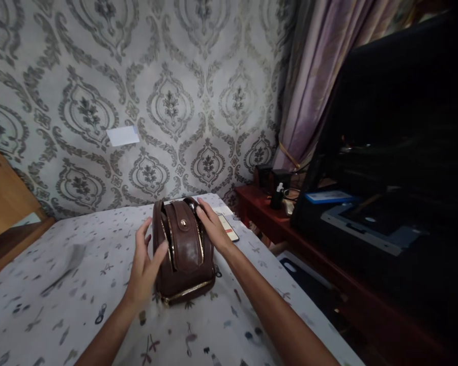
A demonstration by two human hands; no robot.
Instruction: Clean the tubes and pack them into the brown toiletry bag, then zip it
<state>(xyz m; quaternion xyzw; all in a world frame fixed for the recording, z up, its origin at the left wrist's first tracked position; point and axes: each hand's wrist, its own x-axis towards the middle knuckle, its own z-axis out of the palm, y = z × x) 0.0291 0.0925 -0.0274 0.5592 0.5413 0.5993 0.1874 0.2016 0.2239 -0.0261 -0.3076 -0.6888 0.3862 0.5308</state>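
The brown bag [188, 245] sits on the sheet [114, 284] between 2 hands, its long side running away from the person. The left hand [145, 264] spreads open beside it; the right hand [215, 227] lies along its right, grip unclear from here.

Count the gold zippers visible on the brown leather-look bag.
3 on the bag: left zipper and right zipper flanking the central panel, lower zipper across the front. Others may be hidden behind.

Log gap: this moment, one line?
left hand: beside brown boxy leather bag; right hand: at bag's right side; bag: partly unzipped, on patterned white cloth
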